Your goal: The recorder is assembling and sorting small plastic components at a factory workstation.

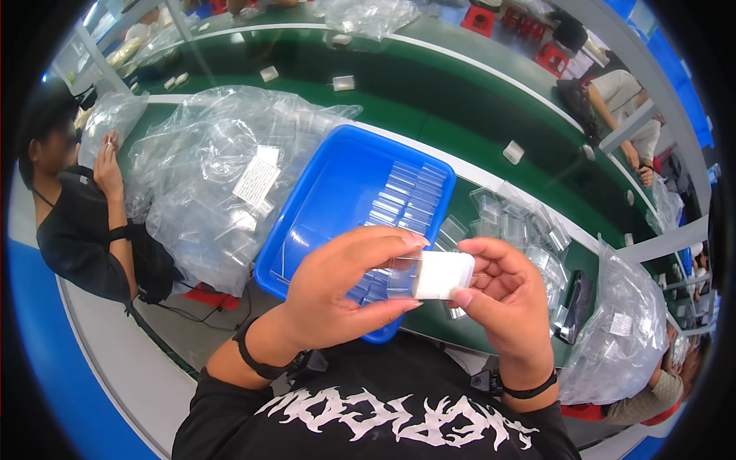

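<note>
My left hand (pixel 326 280) pinches a clear plastic box (pixel 400 280) between thumb and fingers, over the near edge of the blue bin. A white block-shaped piece (pixel 442 274) sits at the right end of this box, and my right hand (pixel 507 295) grips that end with thumb and fingertips. How far the white piece lies inside the clear box I cannot tell. Below and beyond my hands stands the blue bin (pixel 318 203), with rows of clear plastic boxes (pixel 410 192) along its right side.
Loose clear boxes (pixel 514 222) are heaped right of the bin, near a black oblong object (pixel 576 307). Large clear bags (pixel 207 146) lie left, another bag (pixel 617 337) right. Beyond runs a green conveyor (pixel 445 100) carrying small white-and-clear pieces. A co-worker (pixel 84 230) sits at left.
</note>
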Demonstrator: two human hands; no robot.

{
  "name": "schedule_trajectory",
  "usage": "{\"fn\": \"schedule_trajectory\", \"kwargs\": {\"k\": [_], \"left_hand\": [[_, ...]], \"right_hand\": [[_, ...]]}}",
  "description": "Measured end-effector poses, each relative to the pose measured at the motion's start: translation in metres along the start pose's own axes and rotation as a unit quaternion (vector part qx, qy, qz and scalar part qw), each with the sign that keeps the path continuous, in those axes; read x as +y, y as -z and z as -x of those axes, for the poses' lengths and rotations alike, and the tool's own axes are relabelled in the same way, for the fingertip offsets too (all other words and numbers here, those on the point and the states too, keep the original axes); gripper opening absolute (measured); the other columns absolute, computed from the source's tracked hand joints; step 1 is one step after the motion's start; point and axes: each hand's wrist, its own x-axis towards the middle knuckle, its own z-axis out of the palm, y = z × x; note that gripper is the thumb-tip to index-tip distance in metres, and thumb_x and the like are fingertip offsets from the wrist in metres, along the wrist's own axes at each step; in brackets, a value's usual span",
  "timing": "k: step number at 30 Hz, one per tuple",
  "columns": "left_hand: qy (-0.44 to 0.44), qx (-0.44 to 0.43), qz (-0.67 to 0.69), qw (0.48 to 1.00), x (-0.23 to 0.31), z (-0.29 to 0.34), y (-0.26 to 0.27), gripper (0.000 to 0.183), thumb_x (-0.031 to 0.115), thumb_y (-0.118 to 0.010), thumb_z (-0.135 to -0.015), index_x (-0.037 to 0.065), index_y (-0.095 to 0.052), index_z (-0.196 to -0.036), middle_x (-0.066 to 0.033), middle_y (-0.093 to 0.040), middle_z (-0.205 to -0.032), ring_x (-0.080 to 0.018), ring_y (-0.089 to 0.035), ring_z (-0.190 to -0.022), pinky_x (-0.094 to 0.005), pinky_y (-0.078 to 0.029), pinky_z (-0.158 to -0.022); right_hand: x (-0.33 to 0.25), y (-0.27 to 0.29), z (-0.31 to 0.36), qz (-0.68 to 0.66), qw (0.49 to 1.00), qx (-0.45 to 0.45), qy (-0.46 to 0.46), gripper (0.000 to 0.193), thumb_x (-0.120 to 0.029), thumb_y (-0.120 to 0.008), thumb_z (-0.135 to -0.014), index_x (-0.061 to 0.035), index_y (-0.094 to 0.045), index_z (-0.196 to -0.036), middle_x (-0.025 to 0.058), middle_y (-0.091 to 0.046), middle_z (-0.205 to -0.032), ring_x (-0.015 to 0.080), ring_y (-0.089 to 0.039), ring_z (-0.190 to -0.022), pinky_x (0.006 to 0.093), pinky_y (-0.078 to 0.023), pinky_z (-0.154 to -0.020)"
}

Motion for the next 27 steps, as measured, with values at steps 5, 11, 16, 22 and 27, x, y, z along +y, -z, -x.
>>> {"fn": "schedule_trajectory", "kwargs": {"k": [5,11,16,22,27], "left_hand": [[-0.013,0.002,-0.019,1.000,-0.004,0.001,0.002,0.062,-0.005,-0.085,-0.074,-0.002,-0.059,-0.130,-0.0235,-0.062,-0.126,-0.0324,-0.066,-0.115,-0.0393,-0.060,-0.090],[-0.115,0.027,-0.101,0.988,-0.002,0.002,-0.001,0.049,-0.002,-0.083,-0.074,0.000,-0.067,-0.120,-0.0185,-0.069,-0.119,-0.0318,-0.071,-0.103,-0.0364,-0.061,-0.087],[-0.153,0.023,-0.127,0.980,-0.001,0.004,-0.002,0.047,-0.003,-0.086,-0.073,0.002,-0.067,-0.116,-0.0177,-0.071,-0.113,-0.0283,-0.073,-0.100,-0.0344,-0.063,-0.084],[-0.200,-0.009,-0.089,0.976,-0.009,0.010,-0.003,0.040,-0.012,-0.078,-0.078,-0.004,-0.065,-0.115,-0.0220,-0.066,-0.122,-0.0353,-0.071,-0.107,-0.0416,-0.062,-0.092],[-0.193,-0.061,-0.051,0.978,-0.006,0.010,0.001,0.038,-0.017,-0.072,-0.080,-0.007,-0.063,-0.116,-0.0248,-0.063,-0.125,-0.0402,-0.069,-0.109,-0.0446,-0.061,-0.093]], "right_hand": [[0.002,0.002,0.001,0.007,1.000,-0.027,0.003,0.045,0.011,-0.070,-0.087,0.0095,-0.058,-0.130,0.0195,-0.070,-0.115,0.0203,-0.070,-0.105,0.0305,-0.057,-0.093],[-0.005,-0.006,-0.001,0.057,0.997,-0.024,-0.036,0.044,0.009,-0.074,-0.086,0.0094,-0.062,-0.129,0.0204,-0.071,-0.116,0.0206,-0.071,-0.105,0.0292,-0.058,-0.094],[-0.009,-0.002,-0.003,0.098,0.994,-0.029,-0.038,0.036,0.004,-0.079,-0.084,0.0071,-0.070,-0.119,0.0166,-0.074,-0.110,0.0171,-0.072,-0.100,0.0270,-0.059,-0.088],[-0.003,-0.001,-0.001,0.168,0.982,-0.053,0.060,0.026,0.003,-0.081,-0.081,0.0021,-0.077,-0.106,0.0153,-0.077,-0.102,0.0176,-0.075,-0.093,0.0272,-0.059,-0.080],[-0.003,0.001,0.001,0.263,0.951,-0.084,0.142,0.028,0.002,-0.082,-0.078,0.0003,-0.078,-0.106,0.0173,-0.077,-0.103,0.0246,-0.077,-0.092,0.0293,-0.060,-0.078]]}}
